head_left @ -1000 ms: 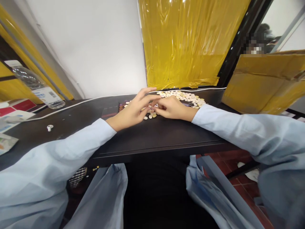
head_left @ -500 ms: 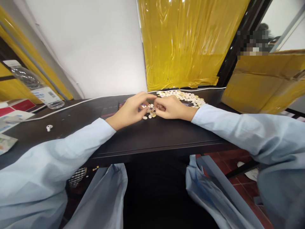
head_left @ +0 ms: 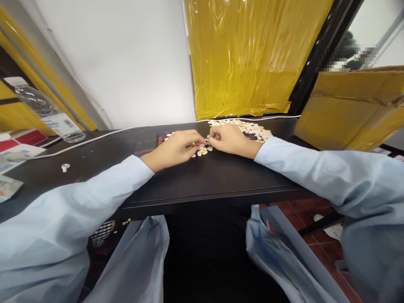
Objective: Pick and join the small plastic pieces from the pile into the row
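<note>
Small oval whitish pieces that look like cowrie shells point(head_left: 202, 150) lie in a little pile on the dark table, between and just under my fingers. My left hand point(head_left: 181, 145) is over the pile's left side, fingers curled down with the tips close together. What they pinch is too small to make out. At the pile's right edge, my right hand point(head_left: 229, 139) is closed, thumb against the curled fingers, with the fingertips low by the shells. Whatever sits in that pinch is hidden. The two hands' fingertips are very near each other.
A larger spread of similar shells point(head_left: 244, 126) lies behind my right hand. A cardboard box point(head_left: 353, 109) stands at the right. On the left are a plastic bottle point(head_left: 50, 111), a white earbud point(head_left: 65, 168) and packets. A white cable point(head_left: 123, 129) runs along the table's back.
My right hand has shifted slightly right and its fingertips have gone down toward the pile. My left fingers have closed and lowered, and the hands are a little farther apart.
</note>
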`<control>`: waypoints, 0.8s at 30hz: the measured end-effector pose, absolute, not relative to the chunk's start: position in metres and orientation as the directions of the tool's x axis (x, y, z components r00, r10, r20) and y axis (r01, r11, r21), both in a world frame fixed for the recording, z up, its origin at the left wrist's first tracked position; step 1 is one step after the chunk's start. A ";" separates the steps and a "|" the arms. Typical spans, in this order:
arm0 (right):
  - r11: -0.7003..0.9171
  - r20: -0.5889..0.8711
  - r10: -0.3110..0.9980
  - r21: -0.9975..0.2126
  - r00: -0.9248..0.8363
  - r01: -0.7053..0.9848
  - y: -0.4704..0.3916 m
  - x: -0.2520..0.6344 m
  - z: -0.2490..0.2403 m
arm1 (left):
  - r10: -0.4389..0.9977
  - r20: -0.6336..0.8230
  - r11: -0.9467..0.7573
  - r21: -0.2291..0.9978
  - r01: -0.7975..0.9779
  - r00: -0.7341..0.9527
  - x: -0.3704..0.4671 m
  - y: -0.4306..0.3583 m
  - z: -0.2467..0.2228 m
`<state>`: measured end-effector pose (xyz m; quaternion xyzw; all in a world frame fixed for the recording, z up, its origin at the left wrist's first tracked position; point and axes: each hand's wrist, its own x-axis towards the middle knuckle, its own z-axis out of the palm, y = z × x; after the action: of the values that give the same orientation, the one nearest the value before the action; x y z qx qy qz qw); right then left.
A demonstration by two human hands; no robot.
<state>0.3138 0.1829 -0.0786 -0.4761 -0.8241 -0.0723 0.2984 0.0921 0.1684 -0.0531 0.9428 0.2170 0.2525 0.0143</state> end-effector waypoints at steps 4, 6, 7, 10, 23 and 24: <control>0.504 0.547 0.765 -0.179 -0.340 0.845 0.185 0.314 -0.080 | 0.413 0.472 -0.905 0.123 0.406 0.778 0.091 0.168 -0.052; 0.497 0.549 0.768 -0.189 -0.328 0.847 0.185 0.315 -0.080 | 0.419 0.495 -0.900 0.118 0.419 0.761 0.088 0.171 -0.052; 0.497 0.552 0.768 -0.192 -0.325 0.847 0.184 0.315 -0.080 | 0.421 0.504 -0.898 0.115 0.425 0.754 0.087 0.172 -0.052; 0.506 0.558 0.762 -0.195 -0.329 0.840 0.184 0.315 -0.080 | 0.427 0.521 -0.893 0.115 0.435 0.739 0.084 0.178 -0.052; 0.494 0.544 0.776 -0.210 -0.319 0.844 0.181 0.314 -0.076 | 0.526 0.558 -0.823 0.145 0.549 0.642 0.076 0.190 -0.053; 0.496 0.544 0.775 -0.210 -0.321 0.842 0.181 0.314 -0.076 | 0.530 0.560 -0.820 0.145 0.554 0.637 0.076 0.190 -0.053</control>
<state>0.3143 0.1814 -0.0763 -0.4987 -0.8109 -0.0558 0.3012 0.0757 0.1897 -0.0528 0.9046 0.2994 0.3028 -0.0201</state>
